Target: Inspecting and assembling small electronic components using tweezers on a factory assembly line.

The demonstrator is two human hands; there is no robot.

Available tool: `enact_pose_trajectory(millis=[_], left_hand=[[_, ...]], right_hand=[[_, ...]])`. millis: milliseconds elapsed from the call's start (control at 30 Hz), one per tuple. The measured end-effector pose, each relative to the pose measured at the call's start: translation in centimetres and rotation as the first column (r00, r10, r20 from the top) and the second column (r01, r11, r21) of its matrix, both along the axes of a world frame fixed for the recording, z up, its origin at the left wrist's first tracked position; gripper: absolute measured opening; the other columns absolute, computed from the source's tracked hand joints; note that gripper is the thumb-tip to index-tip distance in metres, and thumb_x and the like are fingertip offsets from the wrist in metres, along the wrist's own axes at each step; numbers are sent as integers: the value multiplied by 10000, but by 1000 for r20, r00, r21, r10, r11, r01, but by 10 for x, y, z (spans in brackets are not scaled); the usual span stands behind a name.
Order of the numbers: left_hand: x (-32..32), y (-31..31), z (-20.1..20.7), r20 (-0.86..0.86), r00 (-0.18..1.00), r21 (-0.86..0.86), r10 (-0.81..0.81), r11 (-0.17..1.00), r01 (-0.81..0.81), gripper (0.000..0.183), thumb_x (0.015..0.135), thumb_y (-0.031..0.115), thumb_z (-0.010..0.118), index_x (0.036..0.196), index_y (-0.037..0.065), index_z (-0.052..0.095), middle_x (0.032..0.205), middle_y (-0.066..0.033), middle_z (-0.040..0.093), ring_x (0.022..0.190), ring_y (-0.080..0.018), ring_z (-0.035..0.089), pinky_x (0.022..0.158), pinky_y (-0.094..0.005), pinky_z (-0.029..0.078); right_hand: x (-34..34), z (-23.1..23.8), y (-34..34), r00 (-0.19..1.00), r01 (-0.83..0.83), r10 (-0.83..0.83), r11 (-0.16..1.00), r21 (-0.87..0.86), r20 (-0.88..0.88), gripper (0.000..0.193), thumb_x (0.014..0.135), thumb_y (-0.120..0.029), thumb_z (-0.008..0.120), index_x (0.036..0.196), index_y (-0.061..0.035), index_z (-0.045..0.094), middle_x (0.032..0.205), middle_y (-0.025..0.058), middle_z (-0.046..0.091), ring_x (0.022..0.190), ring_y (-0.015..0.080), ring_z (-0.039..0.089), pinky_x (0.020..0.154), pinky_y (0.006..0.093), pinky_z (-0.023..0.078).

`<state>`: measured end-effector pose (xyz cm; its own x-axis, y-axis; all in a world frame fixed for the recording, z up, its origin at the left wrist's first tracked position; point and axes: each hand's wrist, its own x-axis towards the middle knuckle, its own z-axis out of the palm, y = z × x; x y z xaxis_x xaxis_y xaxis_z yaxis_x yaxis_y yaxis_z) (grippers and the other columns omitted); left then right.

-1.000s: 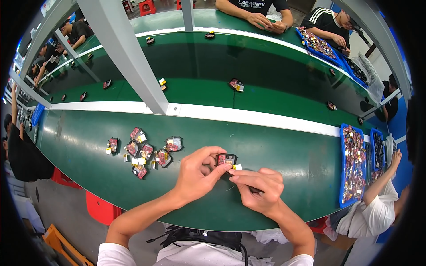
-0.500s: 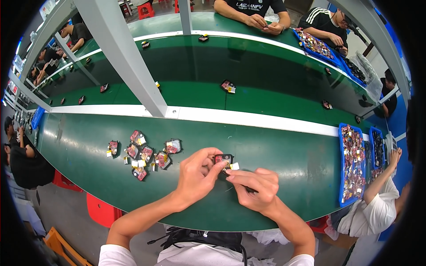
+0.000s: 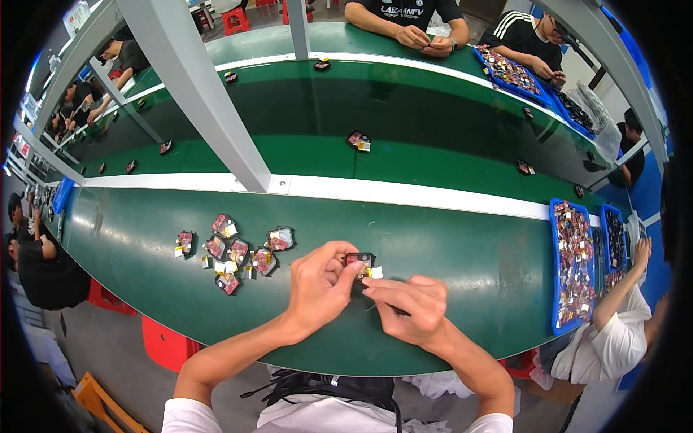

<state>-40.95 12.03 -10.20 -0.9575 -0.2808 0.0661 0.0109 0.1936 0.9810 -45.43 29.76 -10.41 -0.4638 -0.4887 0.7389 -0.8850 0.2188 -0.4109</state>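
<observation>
My left hand (image 3: pixel 322 283) pinches a small black casing (image 3: pixel 360 259) between thumb and fingers, just above the green table. Inside the casing sits a red circuit board, and a white battery-like piece with yellow tape (image 3: pixel 375 273) sticks out at its right side. At the casing's lower edge, the fingertips of my right hand (image 3: pixel 413 303) are pressed together. Something dark shows under the right palm; most of it is hidden, so its kind cannot be told. Left of my hands, several similar casings with red boards (image 3: pixel 238 251) lie in a loose group.
A blue tray (image 3: pixel 554 289) full of small red-board parts stands at the right, with another blue tray (image 3: pixel 613 238) beside it. Beyond a white rail (image 3: pixel 404 201) runs a green conveyor (image 3: pixel 433 169) carrying spaced casings. A grey post (image 3: pixel 195 94) rises from the rail. Other people work around.
The casings on the conveyor have shifted slightly left. My right hand has moved a little left against the held casing, which stays in my left hand.
</observation>
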Motion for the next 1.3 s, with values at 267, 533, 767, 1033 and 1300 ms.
enact_pose_trajectory(millis=[267, 533, 767, 1033, 1300], left_hand=[[-4, -6, 2, 52, 997, 12, -56, 998, 55, 155, 908, -48, 691, 1045, -76, 626, 784, -91, 689, 553, -86, 635, 444, -239, 525], [-57, -33, 22, 100, 983, -12, -153, 988, 154, 113, 917, -43, 636, 1021, -67, 601, 762, -98, 671, 541, -148, 661, 463, -290, 538], [-188, -117, -1, -108, 922, -366, 373, 847, -386, 144, 897, 64, 692, 969, -46, 633, 880, -141, 684, 597, -251, 707, 569, -355, 550], [-217, -102, 5, -290, 935, -802, 203, 481, -353, 205, 836, 141, 719, 1005, 28, 742, 1069, -159, 689, 937, -377, 687, 806, -462, 543], [-221, -120, 0, 37, 989, -724, 143, 686, -72, 120, 811, 102, 735, 907, 35, 710, 859, -144, 725, 824, -330, 706, 788, -435, 543]], right_hand=[[0, -2, -1, 1000, -6, 6, 1000, 19, -17, 265, 650, 77, 789, 860, -76, 741, 896, 41, 789, 554, 92, 637, 460, 230, 343], [-13, 4, 3, 990, 108, -123, 979, -175, -76, 240, 691, 62, 826, 866, -68, 726, 896, 76, 787, 509, 82, 606, 450, 222, 327], [-14, 6, -2, 992, 124, -122, 968, -218, 26, 196, 718, 37, 834, 859, -53, 731, 888, 70, 783, 560, 107, 650, 454, 231, 349], [-15, 4, 5, 992, 114, -104, 978, -172, 66, 191, 718, 28, 824, 861, -62, 735, 888, 62, 782, 576, 115, 664, 460, 225, 364], [-13, 6, 1, 987, 105, -80, 977, -185, 137, 194, 718, 29, 827, 864, -56, 733, 895, 68, 783, 509, 91, 578, 458, 218, 358]])
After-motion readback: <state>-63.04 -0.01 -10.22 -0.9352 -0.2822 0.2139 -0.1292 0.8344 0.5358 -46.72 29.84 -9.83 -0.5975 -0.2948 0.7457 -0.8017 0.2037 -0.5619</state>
